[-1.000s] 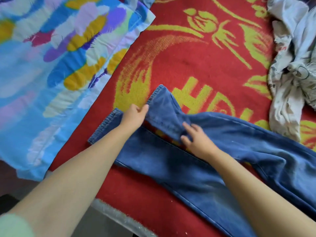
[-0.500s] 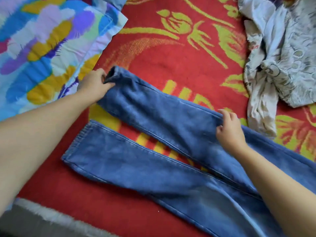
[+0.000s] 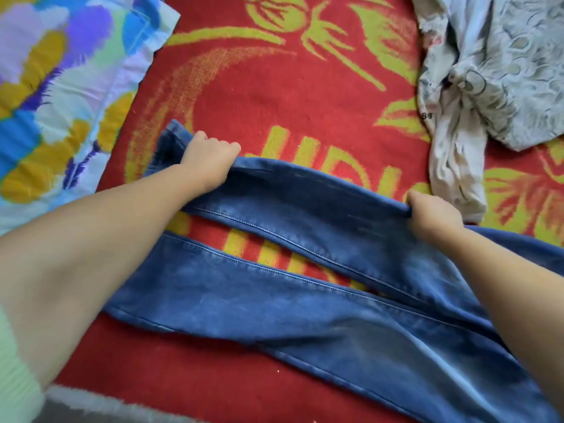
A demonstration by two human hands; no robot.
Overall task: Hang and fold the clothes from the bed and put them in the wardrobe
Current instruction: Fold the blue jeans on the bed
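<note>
Blue jeans [image 3: 305, 303] lie spread on the red and yellow blanket [image 3: 274, 96], legs pointing left. My left hand [image 3: 210, 157] grips the far leg near its hem, fingers curled over the far edge. Further right along the same leg, my right hand [image 3: 433, 215] pinches that far edge and lifts it slightly. The near leg lies flat on the blanket, its hem partly hidden under my left forearm. A crumpled grey-white patterned garment [image 3: 488, 87] lies at the back right.
A pillow [image 3: 61, 87] with blue, yellow and purple patches sits at the left. The bed's near edge [image 3: 106, 404] runs along the bottom left, edged in pale grey.
Both hands have shifted along the far jeans leg and now grip its far edge, which is raised a little. The leg sits closer to the near leg than before.
</note>
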